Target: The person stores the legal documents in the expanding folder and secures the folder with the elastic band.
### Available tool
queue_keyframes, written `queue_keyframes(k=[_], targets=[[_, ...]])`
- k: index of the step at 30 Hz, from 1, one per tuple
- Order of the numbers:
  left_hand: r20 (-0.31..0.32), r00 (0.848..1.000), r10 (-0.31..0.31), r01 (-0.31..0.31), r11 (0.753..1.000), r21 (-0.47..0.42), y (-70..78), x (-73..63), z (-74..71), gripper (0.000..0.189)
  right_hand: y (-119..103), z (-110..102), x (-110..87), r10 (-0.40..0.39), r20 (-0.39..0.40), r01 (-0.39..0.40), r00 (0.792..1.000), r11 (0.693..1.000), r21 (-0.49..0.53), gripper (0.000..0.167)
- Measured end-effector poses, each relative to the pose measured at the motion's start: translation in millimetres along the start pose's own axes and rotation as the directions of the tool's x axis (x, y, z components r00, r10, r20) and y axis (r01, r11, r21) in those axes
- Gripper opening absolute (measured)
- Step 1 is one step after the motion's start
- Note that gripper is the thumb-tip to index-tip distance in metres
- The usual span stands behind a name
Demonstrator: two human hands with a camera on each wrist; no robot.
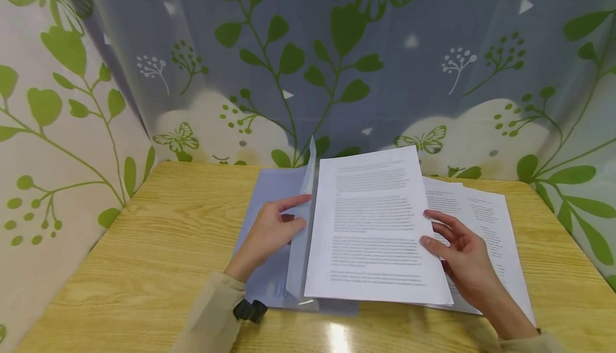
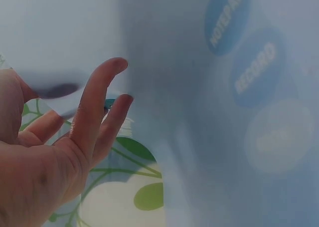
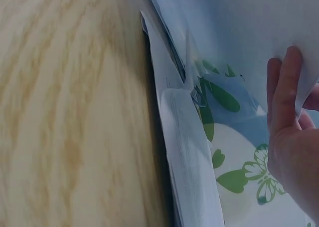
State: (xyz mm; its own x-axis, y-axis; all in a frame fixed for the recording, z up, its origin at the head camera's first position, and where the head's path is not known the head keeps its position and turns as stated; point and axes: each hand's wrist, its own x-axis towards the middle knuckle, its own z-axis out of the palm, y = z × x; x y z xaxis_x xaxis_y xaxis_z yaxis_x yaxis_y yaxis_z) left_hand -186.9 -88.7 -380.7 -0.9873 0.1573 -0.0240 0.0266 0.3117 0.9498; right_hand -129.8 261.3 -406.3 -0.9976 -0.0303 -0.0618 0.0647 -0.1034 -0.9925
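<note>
A printed sheet of paper [image 1: 370, 224], with at least one more behind it, stands tilted over the table. My right hand [image 1: 464, 259] pinches its right edge, thumb on the front and fingers behind; the right wrist view shows those fingers [image 3: 286, 87] against the paper. To the left lies a translucent bluish folder [image 1: 274, 182], its cover [image 1: 300, 251] raised beside the sheet. My left hand [image 1: 271, 230] touches the cover with forefinger and thumb spread apart. In the left wrist view, blue ovals reading NOTEPAD and RECORD show on the folder cover [image 2: 199, 152].
More printed papers [image 1: 495, 224] lie under and behind my right hand. The wooden table [image 1: 168, 246] carries everything. A patterned curtain [image 1: 308, 64] with leaves and butterflies hangs behind it and along both sides. A black band [image 1: 250, 311] shows at my left wrist.
</note>
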Motion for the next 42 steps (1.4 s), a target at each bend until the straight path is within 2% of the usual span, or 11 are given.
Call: queue_keyframes(k=[9,18,28,42], targets=[[-0.005,1.0,-0.001,0.001,1.0,0.006,1.7,-2.0,0.1,0.055,3,4,2.7,0.04,-0.001,-0.04,0.999,0.998,-0.056,0.058],[-0.003,1.0,0.001,-0.001,1.0,0.001,2.4,-1.7,-0.4,0.055,4,3,5.9,0.036,0.002,-0.035,0.999,0.997,-0.071,0.06],[-0.001,1.0,0.0,0.0,1.0,0.008,2.4,-1.9,-0.1,0.054,3,7,11.0,-0.013,0.037,0.016,0.999,0.997,-0.08,0.058],[0.005,1.0,-0.009,0.009,1.0,0.001,0.3,0.0,1.1,0.054,1,17,16.5,0.003,0.037,0.001,0.999,0.996,-0.093,0.061]])
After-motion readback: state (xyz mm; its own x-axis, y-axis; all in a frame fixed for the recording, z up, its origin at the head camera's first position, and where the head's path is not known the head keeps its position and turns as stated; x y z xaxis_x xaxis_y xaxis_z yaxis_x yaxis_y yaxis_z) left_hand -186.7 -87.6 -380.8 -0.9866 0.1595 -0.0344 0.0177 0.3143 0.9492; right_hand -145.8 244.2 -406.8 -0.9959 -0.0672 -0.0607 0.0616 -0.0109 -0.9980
